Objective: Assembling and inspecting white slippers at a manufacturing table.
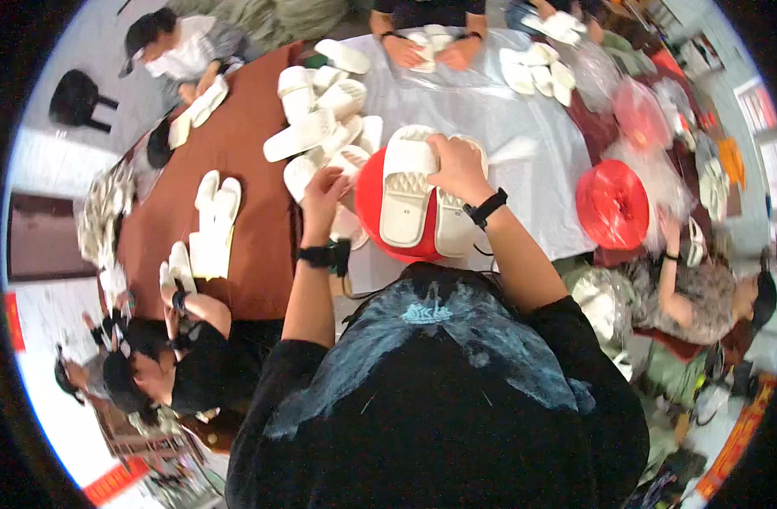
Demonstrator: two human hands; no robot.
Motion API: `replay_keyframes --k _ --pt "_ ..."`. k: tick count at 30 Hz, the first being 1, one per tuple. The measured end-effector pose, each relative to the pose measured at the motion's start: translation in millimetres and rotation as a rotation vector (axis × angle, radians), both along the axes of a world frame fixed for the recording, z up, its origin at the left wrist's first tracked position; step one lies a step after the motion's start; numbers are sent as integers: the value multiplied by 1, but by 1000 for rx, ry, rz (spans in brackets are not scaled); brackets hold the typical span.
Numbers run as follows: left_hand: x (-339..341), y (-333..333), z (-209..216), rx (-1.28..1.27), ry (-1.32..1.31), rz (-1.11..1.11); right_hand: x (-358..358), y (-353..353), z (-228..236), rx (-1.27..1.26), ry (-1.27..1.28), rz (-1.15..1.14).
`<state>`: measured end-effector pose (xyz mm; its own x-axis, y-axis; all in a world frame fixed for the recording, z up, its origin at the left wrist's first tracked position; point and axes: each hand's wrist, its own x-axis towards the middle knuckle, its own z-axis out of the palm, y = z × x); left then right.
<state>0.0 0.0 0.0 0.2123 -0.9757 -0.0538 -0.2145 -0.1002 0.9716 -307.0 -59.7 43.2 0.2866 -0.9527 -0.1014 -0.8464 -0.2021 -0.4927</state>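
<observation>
A pair of white slide slippers stands before me over a round red stool-like thing [369,199], soles partly covering it. My right hand [458,167] grips the left slipper [405,188] of the pair at the edge of its quilted strap. The right slipper [453,225] lies beside it, partly behind that hand and wrist. My left hand [324,193] is bent with fingers drawn together, at the near edge of a heap of white slippers [314,127]. Whatever its fingers pinch, if anything, is too small to name. Both wrists wear black bands.
Plastic sheeting [524,182] covers the table middle; a brown cloth [164,222] lies left. White slippers on paper [212,246] rest there. At right stand a red plastic-wrapped roll [613,204] and clear bags [643,114]. Several people work around the table, handling slippers.
</observation>
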Motion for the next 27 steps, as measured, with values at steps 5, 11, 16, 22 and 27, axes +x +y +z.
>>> replay_keyframes --k 5,11,16,22,27 --pt "-16 34 -29 132 79 68 -157 12 -32 -239 -490 -441" --pt "3 73 -50 316 183 213 -360 51 -80 -213 -168 -960" --pt "-18 59 -48 333 230 160 -490 53 -83 -158 56 -1072" --pt "-54 58 -46 334 86 66 -479 23 -116 11 400 -866" --pt "-58 83 -61 365 126 118 -373 22 -165 -178 108 -520"
